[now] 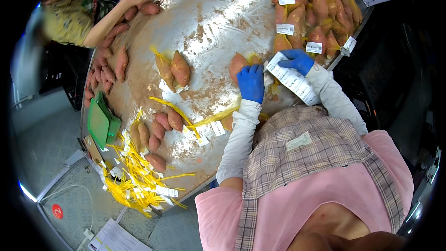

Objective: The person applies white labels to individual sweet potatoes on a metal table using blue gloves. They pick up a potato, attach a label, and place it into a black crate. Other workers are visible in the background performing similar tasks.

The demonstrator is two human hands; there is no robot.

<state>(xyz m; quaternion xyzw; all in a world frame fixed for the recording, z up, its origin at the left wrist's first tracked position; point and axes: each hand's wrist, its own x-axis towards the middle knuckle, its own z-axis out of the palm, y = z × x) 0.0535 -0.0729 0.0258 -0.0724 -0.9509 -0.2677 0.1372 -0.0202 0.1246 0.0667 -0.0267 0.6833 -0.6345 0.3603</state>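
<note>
My left hand (251,83), in a blue glove, has its fingers curled closed on a yellow mesh bag of sweet potatoes (237,65) near the table's front edge. Just right of it, my blue-gloved right hand (299,62) grips a long strip of white printed labels (292,83), which partly hides the bag. Loose yellow mesh (223,115) trails left from below my left hand, with a white tag (217,128) beside it. Another yellow bag of sweet potatoes (180,69) lies farther left on the metal table (209,32).
Tagged bags of sweet potatoes (320,7) pile up at the back right. A co-worker's arm (107,23) reaches among loose potatoes (121,62) at the upper left. A green scale (102,118), small potatoes (160,123) and heaped yellow mesh bags with tags (130,181) lie at the left.
</note>
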